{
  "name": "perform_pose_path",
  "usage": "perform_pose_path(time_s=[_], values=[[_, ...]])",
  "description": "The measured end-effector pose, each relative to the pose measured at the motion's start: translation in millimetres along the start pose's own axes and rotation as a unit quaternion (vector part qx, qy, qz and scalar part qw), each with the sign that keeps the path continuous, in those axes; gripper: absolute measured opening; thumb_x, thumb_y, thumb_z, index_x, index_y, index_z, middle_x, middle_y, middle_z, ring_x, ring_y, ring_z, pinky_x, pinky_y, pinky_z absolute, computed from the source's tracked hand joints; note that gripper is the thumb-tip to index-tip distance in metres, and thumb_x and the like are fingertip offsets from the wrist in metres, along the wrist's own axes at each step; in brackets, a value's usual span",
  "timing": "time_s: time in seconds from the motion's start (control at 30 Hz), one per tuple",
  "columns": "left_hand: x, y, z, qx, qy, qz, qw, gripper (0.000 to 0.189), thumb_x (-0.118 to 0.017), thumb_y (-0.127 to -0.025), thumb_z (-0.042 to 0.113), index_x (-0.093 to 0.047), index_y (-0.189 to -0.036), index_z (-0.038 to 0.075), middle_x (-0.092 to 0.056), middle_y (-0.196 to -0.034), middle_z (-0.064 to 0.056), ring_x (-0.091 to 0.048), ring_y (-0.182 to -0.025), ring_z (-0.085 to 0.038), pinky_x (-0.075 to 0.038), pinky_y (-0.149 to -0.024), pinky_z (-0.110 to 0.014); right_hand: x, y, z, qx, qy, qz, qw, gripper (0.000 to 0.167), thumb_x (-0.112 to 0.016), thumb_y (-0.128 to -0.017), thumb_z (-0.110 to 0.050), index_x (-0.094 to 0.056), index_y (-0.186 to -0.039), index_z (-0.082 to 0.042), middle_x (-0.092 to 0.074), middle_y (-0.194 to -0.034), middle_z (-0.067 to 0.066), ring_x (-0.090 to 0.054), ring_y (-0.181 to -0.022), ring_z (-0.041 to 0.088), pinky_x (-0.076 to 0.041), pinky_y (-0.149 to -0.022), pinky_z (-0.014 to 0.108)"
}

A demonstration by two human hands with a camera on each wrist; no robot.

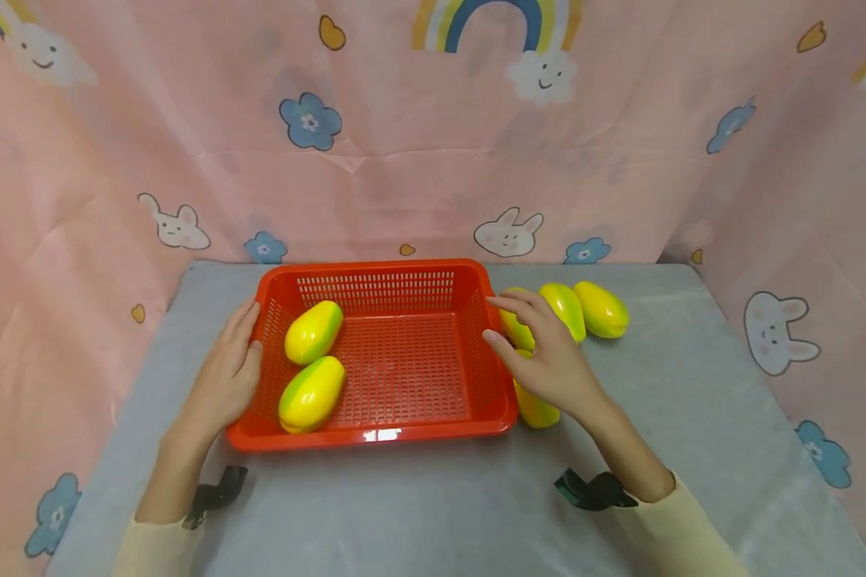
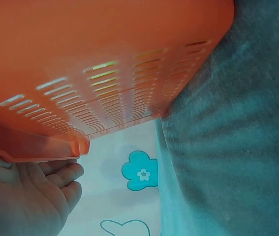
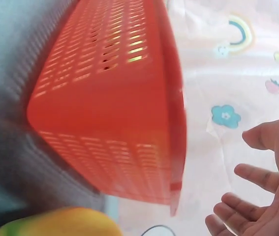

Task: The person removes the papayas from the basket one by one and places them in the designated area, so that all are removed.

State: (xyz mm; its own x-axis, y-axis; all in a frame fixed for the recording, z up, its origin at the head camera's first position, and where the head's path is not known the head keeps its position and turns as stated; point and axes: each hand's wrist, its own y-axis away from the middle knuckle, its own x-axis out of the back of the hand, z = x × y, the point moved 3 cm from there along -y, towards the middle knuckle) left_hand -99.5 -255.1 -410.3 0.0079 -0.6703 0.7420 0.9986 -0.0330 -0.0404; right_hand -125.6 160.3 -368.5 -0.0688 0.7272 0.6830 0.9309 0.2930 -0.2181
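Watching remotely, I see the basket (image 1: pixel 397 437) on the desk (image 1: pixel 404 513), its long axis running between my grips. The left grip (image 1: pixel 225 375), nearer, rests loosely straightened against the basket's left rim; the right grip (image 1: pixel 548 353), spread and unloaded, hovers just beside its right. Two yellow fruits (image 1: pixel 313 394) lie in the basket's left part.

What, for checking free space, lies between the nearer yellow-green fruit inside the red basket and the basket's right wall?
Only bare, perforated floor lies between the nearer yellow-green fruit and the right wall of the red basket; the head view shows this.
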Motion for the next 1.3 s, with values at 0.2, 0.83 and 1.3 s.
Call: perform_pose_path(time_s=[0.2,0.83,1.3], values=[[0.2,-0.3,2.8,-0.005,-0.006,0.003,1.0,0.063,-0.036,-0.111,0.018,-0.017,-0.17,0.007,-0.015,-0.179,-0.016,-0.024,-0.16,-0.048,-0.027,-0.121,-0.078,-4.5,-13.0,-13.3,0.02,0.007,-0.033,0.9992,0.052,-0.072,-0.1,-0.026,-0.06,-0.148,-0.011,-0.051,-0.158,0.014,-0.05,-0.146,0.035,-0.055,-0.109,0.063],[-1.1,1.2,5.0,0.007,-0.015,0.015,0.9997,0.064,-0.037,-0.11,0.016,-0.018,-0.17,0.005,-0.016,-0.178,-0.019,-0.024,-0.16,-0.049,-0.03,-0.12,-0.078,-24.0,-38.9,-48.9,0.107,0.026,-0.134,0.9848,0.057,-0.075,-0.098,-0.034,-0.058,-0.151,-0.021,-0.052,-0.157,0.004,-0.052,-0.144,0.026,-0.055,-0.112,0.056],[-1.8,1.2,4.2,0.008,-0.004,0.006,0.9999,0.064,-0.035,-0.11,0.017,-0.015,-0.17,0.005,-0.013,-0.179,-0.019,-0.021,-0.161,-0.049,-0.028,-0.12,-0.079,-48.9,-59.5,-70.9,0.156,0.082,-0.218,0.9599,0.054,-0.072,-0.098,-0.038,-0.06,-0.15,-0.024,-0.053,-0.156,0.001,-0.051,-0.145,0.022,-0.053,-0.116,0.049]])
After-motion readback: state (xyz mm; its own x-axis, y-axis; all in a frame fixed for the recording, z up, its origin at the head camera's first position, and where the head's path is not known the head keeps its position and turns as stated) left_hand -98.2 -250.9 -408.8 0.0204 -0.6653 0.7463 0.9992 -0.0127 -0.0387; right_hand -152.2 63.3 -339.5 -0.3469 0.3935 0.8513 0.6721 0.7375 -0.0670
